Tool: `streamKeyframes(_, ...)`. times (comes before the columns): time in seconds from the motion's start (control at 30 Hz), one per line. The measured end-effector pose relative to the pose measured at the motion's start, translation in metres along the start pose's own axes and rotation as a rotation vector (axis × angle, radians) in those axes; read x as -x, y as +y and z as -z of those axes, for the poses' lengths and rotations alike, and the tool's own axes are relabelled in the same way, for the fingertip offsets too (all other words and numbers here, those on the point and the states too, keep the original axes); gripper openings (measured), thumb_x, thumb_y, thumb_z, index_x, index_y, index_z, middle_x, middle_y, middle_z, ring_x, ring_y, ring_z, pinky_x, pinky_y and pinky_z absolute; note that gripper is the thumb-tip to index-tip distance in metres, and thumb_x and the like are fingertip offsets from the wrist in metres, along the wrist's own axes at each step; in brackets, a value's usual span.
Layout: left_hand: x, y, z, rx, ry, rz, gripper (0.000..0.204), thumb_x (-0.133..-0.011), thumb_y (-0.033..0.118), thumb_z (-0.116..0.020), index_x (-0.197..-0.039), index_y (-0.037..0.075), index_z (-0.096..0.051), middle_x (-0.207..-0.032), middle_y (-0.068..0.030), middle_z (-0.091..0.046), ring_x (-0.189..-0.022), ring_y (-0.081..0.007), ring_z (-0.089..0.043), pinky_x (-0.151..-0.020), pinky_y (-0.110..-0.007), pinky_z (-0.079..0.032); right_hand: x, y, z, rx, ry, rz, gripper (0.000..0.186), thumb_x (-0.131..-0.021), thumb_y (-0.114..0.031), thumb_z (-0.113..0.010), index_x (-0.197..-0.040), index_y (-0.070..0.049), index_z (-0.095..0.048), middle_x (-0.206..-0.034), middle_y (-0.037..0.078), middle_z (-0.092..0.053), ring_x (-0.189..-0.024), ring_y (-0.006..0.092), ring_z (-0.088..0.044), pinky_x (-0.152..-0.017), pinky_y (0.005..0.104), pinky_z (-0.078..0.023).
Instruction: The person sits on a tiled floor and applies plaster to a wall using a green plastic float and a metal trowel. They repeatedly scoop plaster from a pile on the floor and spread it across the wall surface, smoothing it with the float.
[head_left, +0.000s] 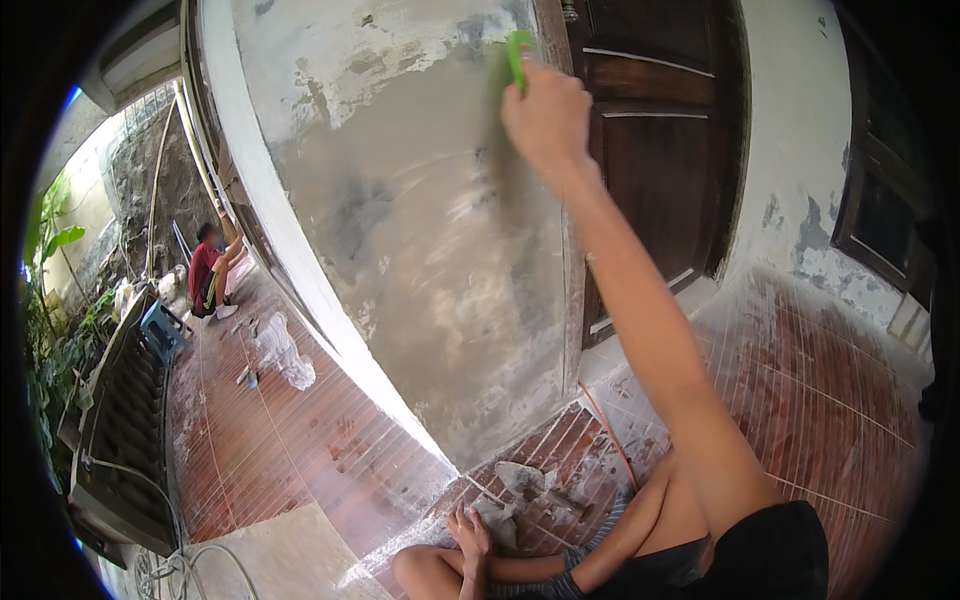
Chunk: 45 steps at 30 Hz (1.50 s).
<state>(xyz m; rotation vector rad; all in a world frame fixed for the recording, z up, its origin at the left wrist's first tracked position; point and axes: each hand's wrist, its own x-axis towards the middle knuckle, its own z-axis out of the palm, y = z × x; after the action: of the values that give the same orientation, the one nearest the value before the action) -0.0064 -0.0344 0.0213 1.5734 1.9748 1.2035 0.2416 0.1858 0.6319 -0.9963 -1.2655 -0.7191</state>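
Observation:
High on the wall, my right hand (550,115) is closed around the green handle (517,58) of what looks like a plastering trowel. Its long greyish blade is smeared by motion and lies along the wall near the door frame. The wall panel (420,250) has damp grey-brown plaster over most of its face, with flaking white paint at the top. Down by my bent knee, my left hand (470,535) holds nothing, its fingers stretched out and apart. Beside it on the floor lies a grey, crumpled lump of material (525,485).
A dark wooden door (655,170) stands right of the panel. An orange cord (608,430) crosses the tiled floor. At left, another person (207,275) squats by the wall, near a blue stool (163,332), a white crumpled sheet (283,350) and a dark railing (120,430). A coiled hose (180,570) lies lower left.

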Motion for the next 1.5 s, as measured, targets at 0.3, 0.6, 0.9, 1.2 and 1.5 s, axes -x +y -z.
streamKeyframes(0.3, 0.004, 0.002, 0.005, 0.017, 0.010, 0.039, 0.042, -0.099, 0.026, -0.051, -0.131, -0.001, -0.052, -0.129, -0.0250, -0.050, -0.123, -0.0419, -0.044, -0.106, -0.051, -0.033, 0.041, -0.097, -0.002, -0.375, -0.053, 0.241, 0.034, -0.086, -0.012, -0.057, -0.116, 0.001, -0.064, -0.079, 0.021, -0.068, -0.065, 0.0373, -0.065, -0.063, 0.0442, -0.054)
streamKeyframes(0.6, 0.002, 0.000, 0.003, 0.019, 0.013, 0.015, 0.043, -0.100, 0.026, -0.050, -0.132, -0.002, -0.052, -0.131, -0.0265, -0.049, -0.123, -0.0432, -0.043, -0.107, -0.052, -0.031, 0.022, 0.026, 0.019, -0.064, 0.062, -0.054, 0.038, -0.083, -0.005, -0.056, -0.120, -0.002, -0.064, -0.087, 0.024, -0.067, -0.079, 0.0391, -0.067, -0.069, 0.0472, -0.053)
streamKeyframes(0.9, 0.001, 0.004, 0.005, 0.059, -0.016, 0.029, 0.042, -0.100, 0.025, -0.050, -0.131, -0.003, -0.052, -0.131, -0.0267, -0.049, -0.123, -0.0437, -0.043, -0.107, -0.052, -0.030, 0.079, -0.060, -0.002, -0.201, 0.008, 0.340, 0.042, -0.083, -0.012, -0.064, -0.123, 0.001, -0.061, -0.107, 0.022, -0.068, -0.076, 0.0341, -0.070, -0.073, 0.0418, -0.056)
streamKeyframes(1.2, 0.001, 0.003, 0.005, 0.049, 0.010, 0.036, 0.041, -0.099, 0.023, -0.051, -0.129, -0.005, -0.052, -0.129, -0.0277, -0.049, -0.121, -0.0434, -0.044, -0.106, -0.051, -0.032, 0.011, 0.028, 0.024, -0.113, 0.166, 0.069, 0.030, -0.084, -0.009, -0.057, -0.111, -0.004, -0.068, -0.081, 0.022, -0.066, -0.074, 0.0402, -0.065, -0.067, 0.0434, -0.053)
streamKeyframes(1.5, -0.001, 0.002, 0.003, 0.089, -0.021, 0.052, 0.043, -0.100, 0.025, -0.051, -0.131, -0.003, -0.052, -0.132, -0.0284, -0.048, -0.124, -0.0435, -0.043, -0.107, -0.050, -0.033, 0.067, -0.032, 0.006, -0.315, -0.083, 0.184, 0.038, -0.084, -0.010, -0.061, -0.121, -0.004, -0.064, -0.086, 0.021, -0.067, -0.070, 0.0381, -0.065, -0.064, 0.0437, -0.052)
